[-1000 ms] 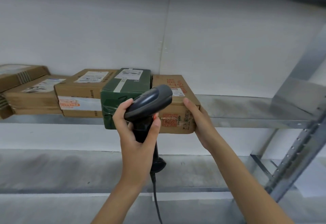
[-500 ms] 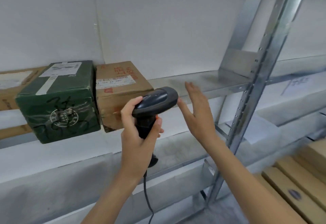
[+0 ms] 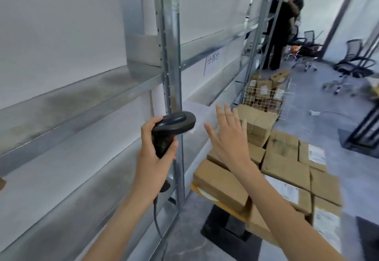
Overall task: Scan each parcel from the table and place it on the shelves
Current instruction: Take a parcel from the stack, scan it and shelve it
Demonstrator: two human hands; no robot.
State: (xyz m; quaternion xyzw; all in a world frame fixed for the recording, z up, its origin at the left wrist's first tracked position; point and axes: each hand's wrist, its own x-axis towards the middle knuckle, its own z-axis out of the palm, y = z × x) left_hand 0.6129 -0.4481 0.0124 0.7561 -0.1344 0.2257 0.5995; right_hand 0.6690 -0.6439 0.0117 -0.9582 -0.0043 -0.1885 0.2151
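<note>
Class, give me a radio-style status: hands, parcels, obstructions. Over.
Left hand grips black handheld barcode scanner. Right hand open, empty, above brown cardboard parcels stacked on table. Nothing in the way.

**Room and surroundings**

To your left, a white wall [image 3: 61, 24] backs the metal racking. Ahead, the grey floor [image 3: 328, 117] carries mesh office chairs [image 3: 355, 63], a wire basket [image 3: 264, 96] and two standing people [image 3: 283, 28].

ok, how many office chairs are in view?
3: one black mesh chair at far right, one further back beside the standing people, one low dark one behind them. Blurred; more may be hidden.
</note>
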